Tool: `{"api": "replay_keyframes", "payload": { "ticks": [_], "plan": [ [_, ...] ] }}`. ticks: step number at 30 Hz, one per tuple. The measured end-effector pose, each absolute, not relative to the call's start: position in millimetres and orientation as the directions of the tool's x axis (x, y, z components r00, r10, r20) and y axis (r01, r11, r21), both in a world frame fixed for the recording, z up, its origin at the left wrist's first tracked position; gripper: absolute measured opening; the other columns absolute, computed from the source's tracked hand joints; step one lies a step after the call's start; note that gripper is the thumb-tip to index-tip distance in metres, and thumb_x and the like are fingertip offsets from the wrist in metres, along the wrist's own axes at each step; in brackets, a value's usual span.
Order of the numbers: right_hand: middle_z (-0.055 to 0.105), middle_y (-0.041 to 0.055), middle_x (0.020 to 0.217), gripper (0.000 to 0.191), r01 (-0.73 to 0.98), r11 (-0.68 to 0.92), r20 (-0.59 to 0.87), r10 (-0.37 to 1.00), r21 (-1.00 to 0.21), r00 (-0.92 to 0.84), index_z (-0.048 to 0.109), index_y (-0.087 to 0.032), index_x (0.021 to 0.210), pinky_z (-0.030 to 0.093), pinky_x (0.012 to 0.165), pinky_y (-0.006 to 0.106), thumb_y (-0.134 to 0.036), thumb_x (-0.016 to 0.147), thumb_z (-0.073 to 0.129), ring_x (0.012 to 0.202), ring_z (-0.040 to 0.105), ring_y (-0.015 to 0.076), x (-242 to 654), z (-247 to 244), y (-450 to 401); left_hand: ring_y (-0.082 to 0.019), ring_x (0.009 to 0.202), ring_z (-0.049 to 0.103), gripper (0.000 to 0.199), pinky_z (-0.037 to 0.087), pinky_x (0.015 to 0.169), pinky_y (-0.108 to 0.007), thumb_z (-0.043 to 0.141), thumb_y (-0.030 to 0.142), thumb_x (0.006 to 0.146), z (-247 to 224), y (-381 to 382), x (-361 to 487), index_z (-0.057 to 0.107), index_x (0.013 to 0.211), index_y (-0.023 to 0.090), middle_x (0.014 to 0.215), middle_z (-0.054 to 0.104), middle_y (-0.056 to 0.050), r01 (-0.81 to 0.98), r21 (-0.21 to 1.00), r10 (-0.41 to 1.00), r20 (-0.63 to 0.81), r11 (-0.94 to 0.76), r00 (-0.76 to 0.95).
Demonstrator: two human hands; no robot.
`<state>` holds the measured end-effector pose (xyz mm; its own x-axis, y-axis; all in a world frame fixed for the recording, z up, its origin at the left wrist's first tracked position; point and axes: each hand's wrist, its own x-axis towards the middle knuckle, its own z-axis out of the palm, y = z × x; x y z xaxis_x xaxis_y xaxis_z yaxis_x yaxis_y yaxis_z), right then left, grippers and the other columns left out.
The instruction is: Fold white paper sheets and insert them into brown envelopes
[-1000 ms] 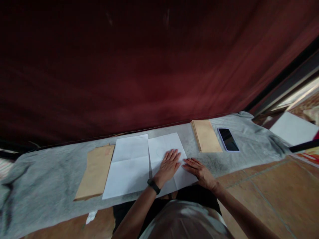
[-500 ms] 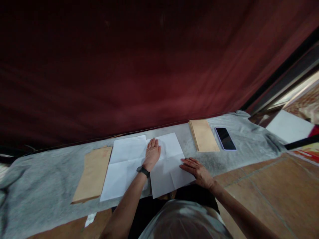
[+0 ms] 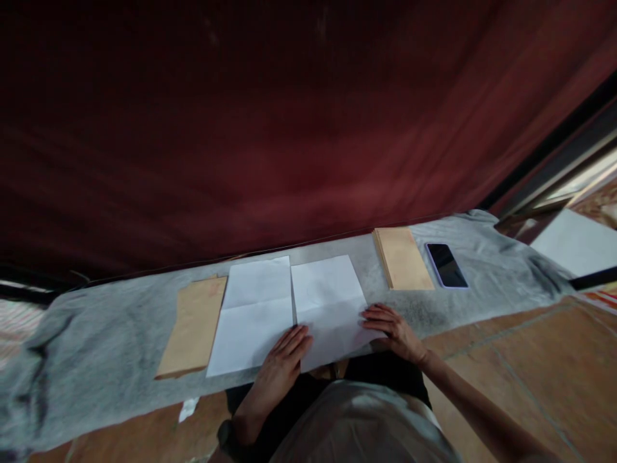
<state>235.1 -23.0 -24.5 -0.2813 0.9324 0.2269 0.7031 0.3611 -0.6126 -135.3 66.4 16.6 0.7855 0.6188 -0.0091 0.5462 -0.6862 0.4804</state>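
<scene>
Two white sheets of paper with fold creases lie side by side on the grey cloth: the left sheet of paper (image 3: 253, 321) and the right sheet of paper (image 3: 330, 289). My left hand (image 3: 284, 357) is at the lower left edge of the right sheet, fingers together over its border, thumb hidden. At the opposite edge, my right hand (image 3: 393, 331) has its slightly bent fingers over the paper's lower right side. Both hands grip this sheet by its sides. Its near edge reaches over my lap.
Brown paper envelopes (image 3: 195, 328) lie left of the sheets. A neat stack of brown envelopes (image 3: 405, 260) and a phone (image 3: 447, 265) lie to the right. Grey cloth (image 3: 106, 354) covers the narrow bench, with a dark red panel (image 3: 289, 161) behind. A white scrap (image 3: 187, 408) is below the front edge.
My left hand has come back from the middle of the right sheet to its lower left edge. My right hand stays at the right edge, fingers a little more bent.
</scene>
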Motion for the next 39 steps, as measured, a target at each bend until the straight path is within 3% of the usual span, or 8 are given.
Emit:
{"api": "replay_keyframes", "payload": {
  "ticks": [4,7,12,16,23,27,32,39],
  "plan": [
    [0.074,0.0067,0.123,0.03,0.706,0.286,0.194,0.958,-0.648,-0.211,0.073,-0.029,0.121,0.043,0.113,0.052,-0.042,0.102,0.053,0.119,0.067,0.0253,231,-15,-27,-0.023,0.118,0.068,0.026,0.051,0.11,-0.046,0.055,0.022,0.094,5,77,-124,0.075,0.11,0.027,0.122,0.075,-0.004,0.497,0.635,0.697,0.095,-0.592,0.711],
    [0.077,0.0062,0.113,0.034,0.723,0.16,0.153,0.985,-0.672,-0.076,0.074,-0.028,0.113,0.053,0.102,0.044,-0.045,0.103,0.047,0.109,0.07,0.025,227,-11,-23,-0.023,0.098,0.074,0.023,0.06,0.09,-0.037,0.057,0.038,0.095,6,84,-114,0.076,0.102,0.026,0.104,0.079,-0.005,0.494,0.753,0.812,0.091,-0.435,0.577],
    [0.074,0.005,0.083,0.04,0.729,-0.042,0.077,0.989,-0.683,0.13,0.071,-0.024,0.096,0.057,0.078,0.036,-0.051,0.102,0.042,0.081,0.071,0.0242,221,-10,3,-0.02,0.076,0.07,0.026,0.053,0.07,-0.029,0.056,0.044,0.093,15,98,-96,0.071,0.089,0.023,0.084,0.075,-0.003,0.559,0.783,0.932,0.073,-0.275,0.356],
    [0.073,0.0023,0.078,0.038,0.703,-0.126,0.032,0.978,-0.7,0.206,0.07,-0.025,0.098,0.055,0.069,0.032,-0.051,0.1,0.042,0.075,0.071,0.0231,216,-7,34,-0.016,0.06,0.057,0.03,0.041,0.06,-0.026,0.052,0.044,0.094,16,111,-79,0.062,0.078,0.022,0.066,0.062,0.001,0.611,0.766,0.97,0.072,-0.202,0.231],
    [0.076,0.0068,0.087,0.032,0.792,-0.319,-0.022,0.932,-0.52,0.361,0.07,-0.022,0.104,0.051,0.071,0.028,-0.044,0.101,0.046,0.084,0.073,0.0233,206,-2,73,-0.015,0.064,0.061,0.02,0.034,0.062,-0.025,0.053,0.034,0.098,19,141,-59,0.064,0.089,0.021,0.073,0.066,0.0,0.825,0.557,0.993,0.004,-0.098,0.115],
    [0.077,0.0082,0.092,0.032,0.846,-0.341,0.005,0.926,-0.41,0.376,0.069,-0.022,0.107,0.051,0.074,0.027,-0.042,0.103,0.045,0.087,0.073,0.0223,203,-2,88,-0.018,0.072,0.067,0.023,0.035,0.063,-0.026,0.052,0.037,0.1,26,159,-48,0.068,0.095,0.02,0.083,0.073,-0.005,0.901,0.43,0.997,-0.021,-0.062,0.078],
    [0.075,0.0116,0.1,0.033,0.88,-0.333,0.046,0.928,-0.337,0.369,0.068,-0.021,0.108,0.051,0.078,0.03,-0.041,0.104,0.043,0.087,0.072,0.0218,202,-3,102,-0.022,0.077,0.07,0.028,0.04,0.065,-0.028,0.05,0.041,0.101,30,172,-37,0.07,0.099,0.02,0.085,0.075,-0.009,0.936,0.35,0.999,-0.038,-0.022,0.037],
    [0.073,0.0171,0.105,0.028,0.922,-0.33,0.09,0.931,-0.203,0.353,0.063,-0.014,0.11,0.046,0.089,0.037,-0.035,0.104,0.046,0.098,0.068,0.0276,200,-5,119,-0.025,0.082,0.073,0.026,0.046,0.069,-0.03,0.049,0.037,0.101,21,179,-29,0.067,0.107,0.019,0.089,0.076,-0.011,0.957,0.292,1.0,-0.022,-0.001,0.007]
  ]
}}
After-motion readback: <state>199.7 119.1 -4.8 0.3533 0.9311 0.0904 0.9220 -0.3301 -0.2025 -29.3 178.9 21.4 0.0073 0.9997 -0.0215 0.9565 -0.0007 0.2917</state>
